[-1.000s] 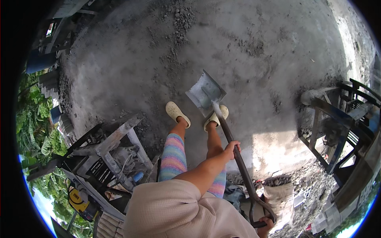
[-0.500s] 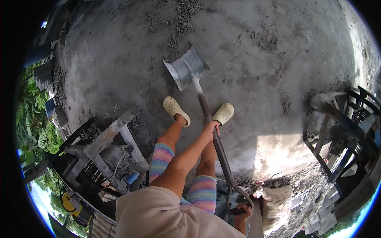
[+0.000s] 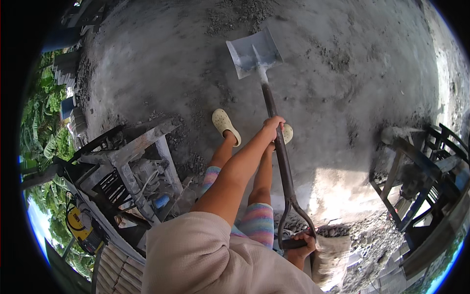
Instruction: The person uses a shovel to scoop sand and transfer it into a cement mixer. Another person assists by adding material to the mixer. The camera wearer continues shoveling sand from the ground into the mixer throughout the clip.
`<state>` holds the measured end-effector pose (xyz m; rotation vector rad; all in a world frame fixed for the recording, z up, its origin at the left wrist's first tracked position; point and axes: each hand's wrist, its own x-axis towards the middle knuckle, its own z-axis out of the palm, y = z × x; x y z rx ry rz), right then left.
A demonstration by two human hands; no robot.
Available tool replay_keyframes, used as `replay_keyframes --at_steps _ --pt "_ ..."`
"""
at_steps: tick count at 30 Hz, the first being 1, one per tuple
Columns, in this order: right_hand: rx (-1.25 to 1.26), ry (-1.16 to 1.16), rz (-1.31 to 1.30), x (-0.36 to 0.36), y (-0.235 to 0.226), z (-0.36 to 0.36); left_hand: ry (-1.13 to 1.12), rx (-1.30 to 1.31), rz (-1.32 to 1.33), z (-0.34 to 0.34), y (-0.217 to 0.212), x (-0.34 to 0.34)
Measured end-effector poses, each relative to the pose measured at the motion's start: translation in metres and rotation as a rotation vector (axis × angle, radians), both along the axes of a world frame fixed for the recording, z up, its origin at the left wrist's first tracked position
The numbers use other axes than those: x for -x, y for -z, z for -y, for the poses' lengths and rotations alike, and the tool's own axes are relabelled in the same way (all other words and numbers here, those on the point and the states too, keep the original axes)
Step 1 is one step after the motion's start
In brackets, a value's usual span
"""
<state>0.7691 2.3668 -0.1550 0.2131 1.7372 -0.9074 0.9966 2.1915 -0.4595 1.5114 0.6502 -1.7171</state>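
A shovel (image 3: 282, 157) stretches away from my body, its square grey metal blade (image 3: 249, 51) out ahead over the floor. Around the middle of its dark shaft, my left hand (image 3: 275, 126) is closed. My right hand (image 3: 302, 246) grips the crossbar of the Y-shaped handle, close to my right side. The blade shows its bare inner face, with some pale residue near the socket. Just beyond it lies loose gravel (image 3: 240, 14) on the grey floor (image 3: 161, 63). Whether the blade touches the floor, I cannot tell.
My feet in cream clogs (image 3: 225, 125) stand short of the blade. Dusty wooden furniture (image 3: 142, 157) is at left, with a yellow-and-black machine (image 3: 82, 228) behind it. More dark furniture (image 3: 421, 161) stands at right. A pale sack (image 3: 332, 259) lies beside my right hand.
The shovel has moved forward and right, and its blade has turned to face more upward. Both hands have gone forward with it, still gripping the shaft and handle.
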Motion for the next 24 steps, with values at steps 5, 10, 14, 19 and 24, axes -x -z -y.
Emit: replay_keyframes --at_steps 5,10,14,19,24 --pt "-0.033 -0.244 -0.291 0.104 -0.073 -0.053 -0.101 -0.129 -0.271 -0.119 -0.054 0.119" --pt "0.020 -0.522 -0.432 0.159 -0.087 -0.056 -0.202 -0.217 -0.385 -0.170 -0.052 0.172" --pt "-0.185 -0.359 -0.345 0.152 -0.058 -0.054 -0.219 -0.242 -0.404 -0.180 -0.026 0.152" --pt "-0.085 -0.349 -0.137 0.101 0.012 -0.071 -0.198 -0.173 -0.308 -0.176 0.025 0.061" --pt "-0.033 -0.233 0.071 -0.004 0.087 -0.073 -0.060 -0.262 -0.095 -0.133 0.058 -0.072"
